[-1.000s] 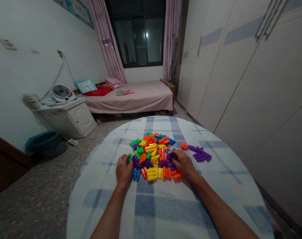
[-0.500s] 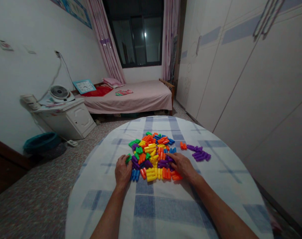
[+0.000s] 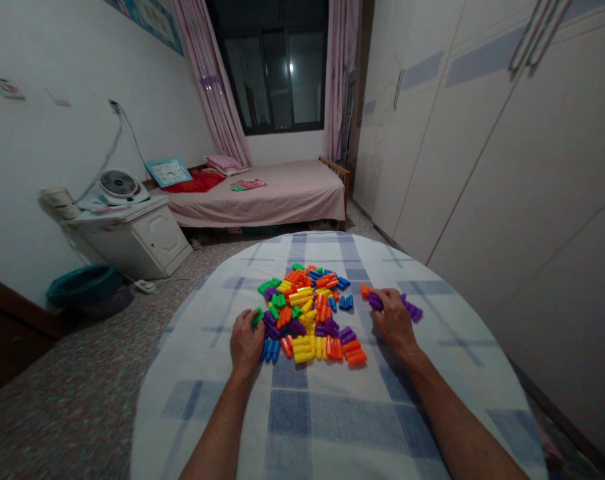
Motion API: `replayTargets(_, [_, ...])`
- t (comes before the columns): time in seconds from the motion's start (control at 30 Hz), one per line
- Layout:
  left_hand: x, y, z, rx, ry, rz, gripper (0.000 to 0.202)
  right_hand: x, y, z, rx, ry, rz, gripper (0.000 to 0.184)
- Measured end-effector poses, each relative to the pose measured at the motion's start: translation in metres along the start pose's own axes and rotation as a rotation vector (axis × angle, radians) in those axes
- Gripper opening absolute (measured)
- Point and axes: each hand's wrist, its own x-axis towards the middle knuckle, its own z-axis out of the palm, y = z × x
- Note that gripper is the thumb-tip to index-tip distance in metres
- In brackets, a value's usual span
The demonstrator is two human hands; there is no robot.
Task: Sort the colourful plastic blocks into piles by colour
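Observation:
A heap of short plastic tube blocks (image 3: 302, 310) in orange, yellow, green, blue and purple lies on a round table with a white and blue plaid cloth (image 3: 312, 427). My left hand (image 3: 246, 343) rests palm-down at the heap's near left edge, its fingertips beside a green block (image 3: 257, 317) and near several blue blocks (image 3: 269, 350). To the right of the heap, my right hand (image 3: 393, 320) presses down at a small group of purple blocks (image 3: 412, 311), with one purple block (image 3: 375, 302) under its fingertips. An orange block (image 3: 365, 291) lies just beyond them.
The cloth-covered table fills the lower middle. A white wardrobe (image 3: 507, 167) stands close on the right. On the left are a white cabinet (image 3: 132, 240) with a small fan (image 3: 117, 187) and a teal bin (image 3: 82, 285). A pink bed (image 3: 262, 197) stands beyond.
My right hand has moved right, out of the heap, to the purple group, uncovering blue blocks. My left hand stays in place.

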Motion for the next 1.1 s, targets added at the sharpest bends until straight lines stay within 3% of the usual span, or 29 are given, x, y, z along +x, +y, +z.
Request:
replayTargets(0.13, [0.0, 0.0, 0.0, -0.001, -0.001, -0.003, 0.034, 0.001, 0.021, -0.013, -0.258, -0.001, 0.129, 0.038])
replayTargets(0.23, [0.001, 0.0, 0.001, -0.003, 0.002, -0.003, 0.033, -0.001, 0.025, -0.014, -0.317, 0.032, 0.16, 0.042])
replayTargets(0.33, [0.001, 0.0, 0.001, -0.013, 0.014, 0.005, 0.033, -0.002, 0.026, -0.008, -0.293, 0.033, 0.058, 0.046])
replayTargets(0.43, [0.0, 0.0, 0.001, -0.02, 0.024, 0.012, 0.033, -0.003, 0.027, -0.001, -0.291, -0.048, -0.055, 0.046])
replayTargets(0.57, [0.0, -0.002, 0.001, -0.023, 0.012, 0.011, 0.033, -0.006, 0.029, 0.002, -0.382, -0.111, -0.058, 0.048])
replayTargets(0.73, [0.0, -0.002, 0.001, -0.017, 0.014, 0.013, 0.033, -0.005, 0.025, -0.002, -0.489, -0.077, -0.012, 0.048])
replayTargets(0.93, [0.0, -0.004, 0.003, -0.019, 0.016, 0.023, 0.033, 0.0, 0.007, 0.006, -0.478, -0.052, -0.229, 0.053])
replayTargets(1.1, [0.0, -0.005, 0.004, -0.023, 0.014, 0.022, 0.033, 0.002, 0.004, 0.015, -0.439, -0.108, -0.224, 0.045])
